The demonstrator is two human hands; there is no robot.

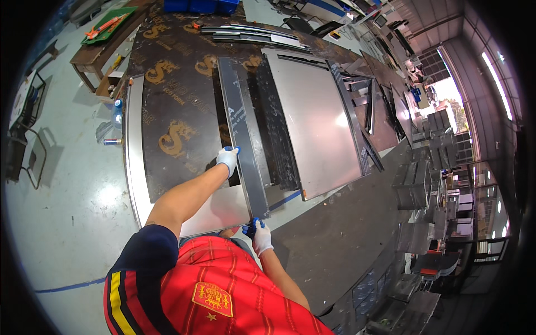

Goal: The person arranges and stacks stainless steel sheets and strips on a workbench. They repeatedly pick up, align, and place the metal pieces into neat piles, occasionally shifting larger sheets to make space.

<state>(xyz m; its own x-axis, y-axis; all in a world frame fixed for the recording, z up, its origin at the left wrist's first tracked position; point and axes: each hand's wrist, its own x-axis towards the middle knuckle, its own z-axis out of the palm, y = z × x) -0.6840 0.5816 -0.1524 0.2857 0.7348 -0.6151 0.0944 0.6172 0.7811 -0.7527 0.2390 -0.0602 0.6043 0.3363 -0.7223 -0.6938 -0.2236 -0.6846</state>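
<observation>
Grey strip point(244, 134), pointed lengthwise away, was clasped at its left edge by the left hand point(227, 160), near end by the right hand point(261, 240).

Grey strip point(245, 142) partly hidden by hands point(228, 159), blue bins point(202, 6) cropped above

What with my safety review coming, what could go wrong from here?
No hand is on the far end of the long, flat, dark-grey metal strip, so that end might swing into the wide silver rectangular panel. The white-gloved left hand, at the strip's edge, could get pinched if the strip slips.
</observation>
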